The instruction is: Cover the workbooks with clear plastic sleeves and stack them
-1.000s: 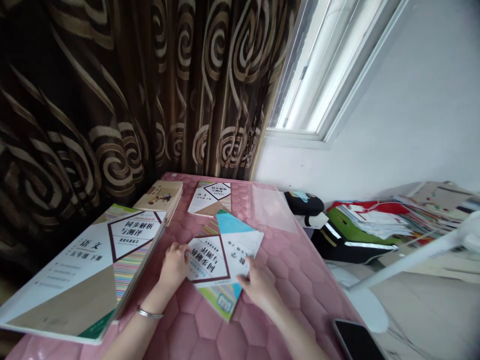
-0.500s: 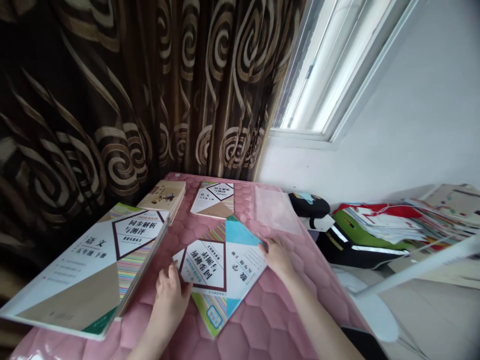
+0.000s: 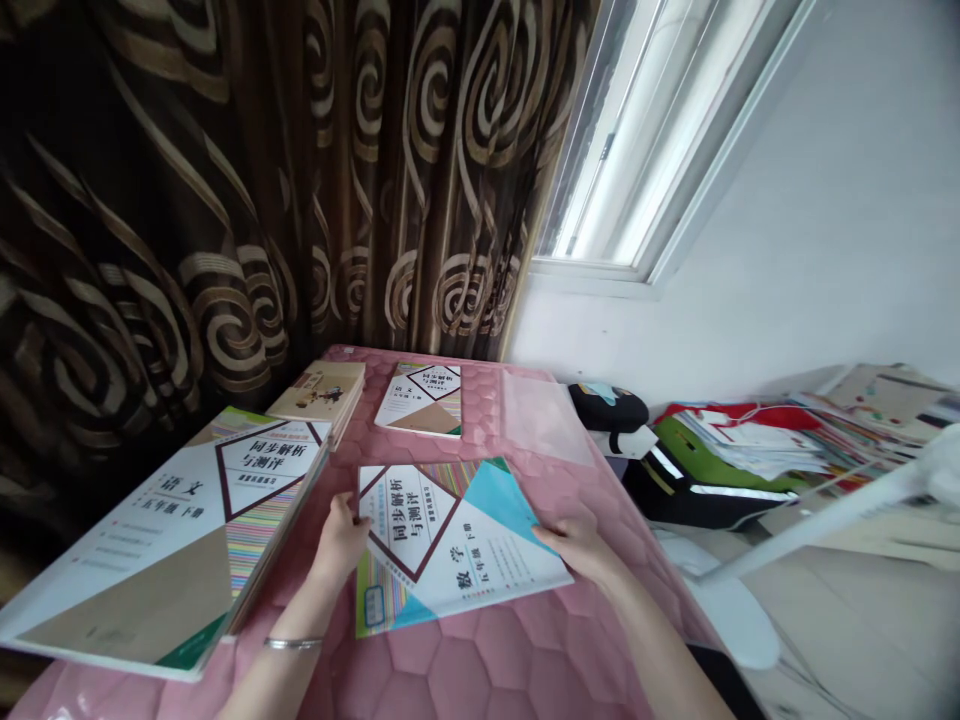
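Observation:
A workbook (image 3: 480,550) with a white, blue and striped cover lies between my two hands, over the pink quilted surface (image 3: 465,660). Its left edge is pinched by my left hand (image 3: 343,538), which wears a silver bracelet at the wrist. On the opposite side my right hand (image 3: 579,545) grips the blue edge, thumb on top and the other fingers partly hidden underneath. To the left sits a large stack of workbooks (image 3: 172,540). Farther back lies a smaller-looking workbook (image 3: 420,398), and left of it a pile of tan booklets (image 3: 322,388).
A clear plastic sheet (image 3: 544,415) rests near the right edge. Beyond that edge are a black case (image 3: 607,408), a green and black bag (image 3: 697,470) with papers, and a white lamp (image 3: 817,520). A patterned curtain (image 3: 375,180) hangs behind.
The workbook has turned, bringing its lower corner to the left and its right corner downward. Both hands have moved with it, and my left hand now holds its left edge more firmly.

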{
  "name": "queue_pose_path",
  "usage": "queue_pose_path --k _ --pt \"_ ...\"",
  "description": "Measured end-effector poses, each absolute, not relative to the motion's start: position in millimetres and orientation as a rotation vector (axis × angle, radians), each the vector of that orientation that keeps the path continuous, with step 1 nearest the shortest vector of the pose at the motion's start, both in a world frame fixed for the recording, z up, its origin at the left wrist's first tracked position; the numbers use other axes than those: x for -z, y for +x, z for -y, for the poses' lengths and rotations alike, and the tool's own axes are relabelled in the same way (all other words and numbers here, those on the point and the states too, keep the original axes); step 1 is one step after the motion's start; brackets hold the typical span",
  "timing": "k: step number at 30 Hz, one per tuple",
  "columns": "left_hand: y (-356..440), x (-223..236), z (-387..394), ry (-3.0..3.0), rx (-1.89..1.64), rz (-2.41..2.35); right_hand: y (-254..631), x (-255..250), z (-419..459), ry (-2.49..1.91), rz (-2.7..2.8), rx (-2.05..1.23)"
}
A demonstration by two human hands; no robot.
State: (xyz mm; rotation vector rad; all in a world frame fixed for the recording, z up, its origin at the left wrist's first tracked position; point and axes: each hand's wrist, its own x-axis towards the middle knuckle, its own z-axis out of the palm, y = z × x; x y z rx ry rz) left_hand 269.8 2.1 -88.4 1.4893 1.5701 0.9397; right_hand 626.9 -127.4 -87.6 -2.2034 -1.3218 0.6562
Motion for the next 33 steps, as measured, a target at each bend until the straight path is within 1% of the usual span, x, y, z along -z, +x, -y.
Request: queue_pose_path --k 3,10,14,17,21,24,27,28,31,33 --pt "282.1 79.7 -8.0 1.484 -1.004 -1.545 626.6 94.2 136.7 -2.071 1.275 -0.775" --pt "312.5 38.5 -50.8 1.565 -1.312 -1.434 622.6 81.1 122.1 -1.993 1.21 -0.453" --pt "329.1 29.7 -85.3 1.628 -1.196 -1.552 620.8 74.3 95.7 -2.216 1.226 -0.308" --pt "335.3 41.2 -100.1 1.654 -1.061 -1.641 614.8 78.3 82.2 -2.325 1.246 -0.263" --pt "335.9 53.9 -105.2 1.742 -0.935 -1.719 607.7 86.6 78.5 -2.324 1.265 -0.226" --pt "337.9 51.4 -93.5 1.869 -0.907 -1.732 605.7 89.1 79.7 -2.324 1.263 -0.19" --pt "343.4 49.4 -59.3 2.049 -0.891 -1.667 605.0 90.9 80.9 -2.307 1.254 -0.155" --pt "345.3 50.9 -43.9 2.141 -0.866 -1.599 605.1 91.8 81.7 -2.296 1.252 -0.148" --pt "348.2 60.8 1.9 2.625 -0.598 -1.166 605.1 93.1 87.3 -2.257 1.262 -0.144" --pt "347.8 68.1 22.8 2.753 -0.547 -1.086 601.3 90.6 93.5 -2.25 1.285 -0.1"
